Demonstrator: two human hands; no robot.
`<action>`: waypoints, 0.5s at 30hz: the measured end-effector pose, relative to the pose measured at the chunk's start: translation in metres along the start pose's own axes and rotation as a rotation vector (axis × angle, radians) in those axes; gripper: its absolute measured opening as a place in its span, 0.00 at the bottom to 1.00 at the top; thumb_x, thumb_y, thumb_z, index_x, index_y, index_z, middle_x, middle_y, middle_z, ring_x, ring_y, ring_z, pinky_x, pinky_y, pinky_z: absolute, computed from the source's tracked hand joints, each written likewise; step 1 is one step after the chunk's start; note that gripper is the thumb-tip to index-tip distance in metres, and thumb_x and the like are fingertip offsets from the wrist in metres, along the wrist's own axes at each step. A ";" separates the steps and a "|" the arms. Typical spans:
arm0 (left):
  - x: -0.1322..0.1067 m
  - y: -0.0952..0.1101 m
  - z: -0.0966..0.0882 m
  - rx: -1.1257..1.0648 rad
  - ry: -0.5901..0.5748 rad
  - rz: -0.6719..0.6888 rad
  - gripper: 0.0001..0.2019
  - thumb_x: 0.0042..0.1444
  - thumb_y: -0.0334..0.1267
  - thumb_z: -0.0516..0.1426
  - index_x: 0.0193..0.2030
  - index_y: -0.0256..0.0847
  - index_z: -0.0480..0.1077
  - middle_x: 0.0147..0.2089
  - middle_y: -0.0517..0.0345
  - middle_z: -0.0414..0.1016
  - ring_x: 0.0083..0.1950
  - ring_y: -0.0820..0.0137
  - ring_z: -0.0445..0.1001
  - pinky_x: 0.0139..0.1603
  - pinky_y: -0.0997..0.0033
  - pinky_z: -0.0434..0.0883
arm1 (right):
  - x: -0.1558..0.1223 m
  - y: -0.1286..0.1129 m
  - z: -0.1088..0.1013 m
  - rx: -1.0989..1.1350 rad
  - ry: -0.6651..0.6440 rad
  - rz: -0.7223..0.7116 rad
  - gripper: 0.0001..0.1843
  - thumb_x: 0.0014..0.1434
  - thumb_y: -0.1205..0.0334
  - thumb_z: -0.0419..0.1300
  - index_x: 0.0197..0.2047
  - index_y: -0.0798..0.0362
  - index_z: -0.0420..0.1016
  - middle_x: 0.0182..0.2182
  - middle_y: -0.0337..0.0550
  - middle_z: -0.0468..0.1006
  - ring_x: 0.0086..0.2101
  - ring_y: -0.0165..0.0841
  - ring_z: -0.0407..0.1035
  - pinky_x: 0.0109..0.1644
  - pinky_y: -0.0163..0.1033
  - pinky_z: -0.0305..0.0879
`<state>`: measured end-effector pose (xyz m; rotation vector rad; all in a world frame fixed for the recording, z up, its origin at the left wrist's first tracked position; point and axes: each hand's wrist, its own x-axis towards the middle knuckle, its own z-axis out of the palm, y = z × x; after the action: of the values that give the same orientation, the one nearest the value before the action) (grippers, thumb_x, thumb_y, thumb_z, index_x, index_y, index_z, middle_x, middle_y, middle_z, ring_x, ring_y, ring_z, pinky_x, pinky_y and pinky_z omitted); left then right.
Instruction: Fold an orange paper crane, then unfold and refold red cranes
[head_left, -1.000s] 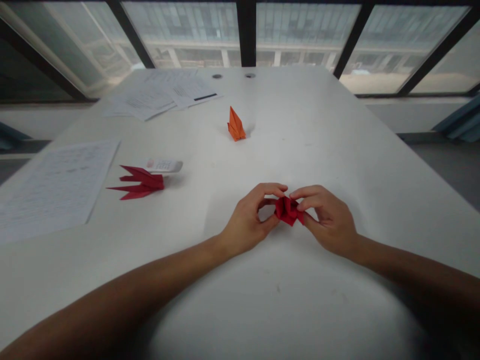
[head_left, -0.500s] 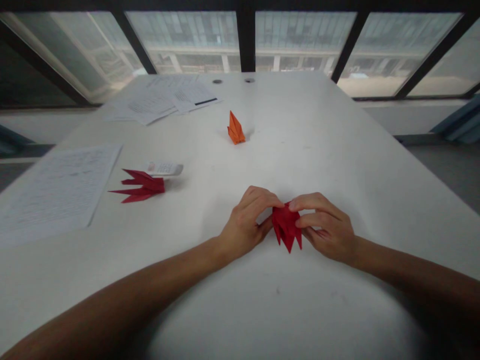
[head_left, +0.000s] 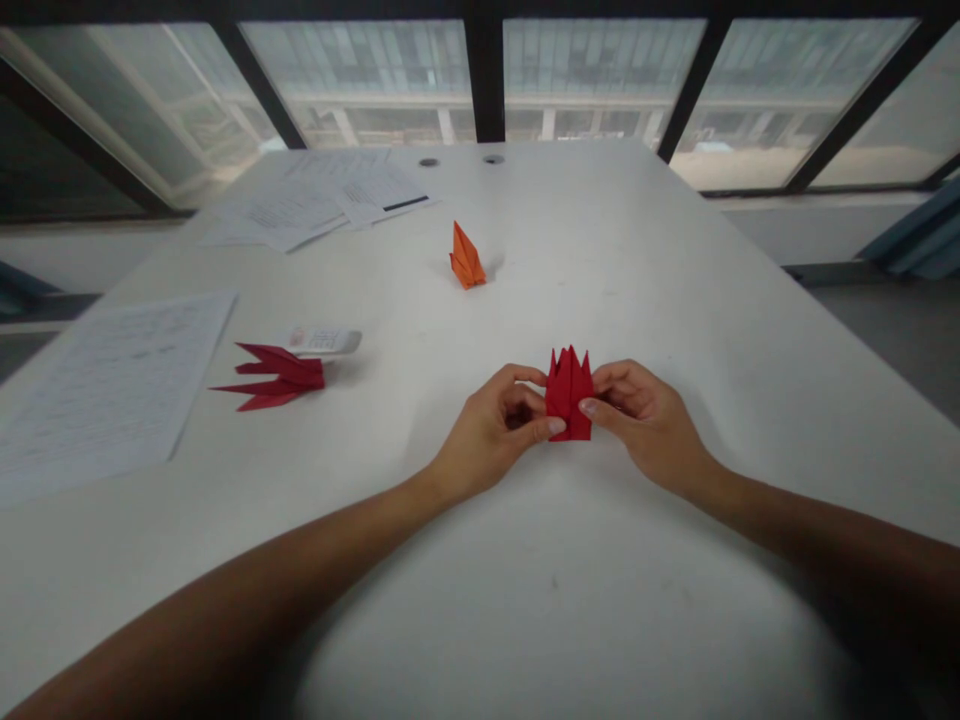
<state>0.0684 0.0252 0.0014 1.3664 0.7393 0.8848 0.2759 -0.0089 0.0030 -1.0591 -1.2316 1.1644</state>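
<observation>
Between my two hands is a red origami piece (head_left: 570, 395), its several points facing up and its straight edge towards me. My left hand (head_left: 504, 420) pinches its left side, thumb on the near face near the bottom corner and fingers behind. From the right, my right hand (head_left: 646, 415) grips it too, with the thumb across the lower right of the face. A darker red origami piece (head_left: 289, 377) with long spikes pointing left lies on the table to the left. Further back stands a small orange origami figure (head_left: 466, 260).
A white table (head_left: 600, 580) stretches to the windows. Behind the dark red piece lies a white, printed object (head_left: 330, 341). One printed sheet (head_left: 127, 370) is at the left edge, and more papers (head_left: 315, 200) lie at the back left. Two round holes (head_left: 493, 160) mark the far edge.
The red origami piece has been turned over, so its points now face away from me instead of towards me. Both thumbs have come round to its near face.
</observation>
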 end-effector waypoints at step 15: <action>0.000 0.005 0.000 0.028 -0.002 0.015 0.14 0.62 0.39 0.65 0.50 0.40 0.68 0.39 0.57 0.79 0.40 0.70 0.79 0.43 0.69 0.74 | 0.002 -0.003 -0.003 0.023 -0.094 0.047 0.07 0.66 0.55 0.65 0.41 0.49 0.74 0.32 0.36 0.80 0.30 0.29 0.75 0.38 0.37 0.74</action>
<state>0.0681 0.0251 0.0063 1.3993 0.7426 0.8877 0.2787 -0.0073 0.0059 -1.0316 -1.2691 1.2740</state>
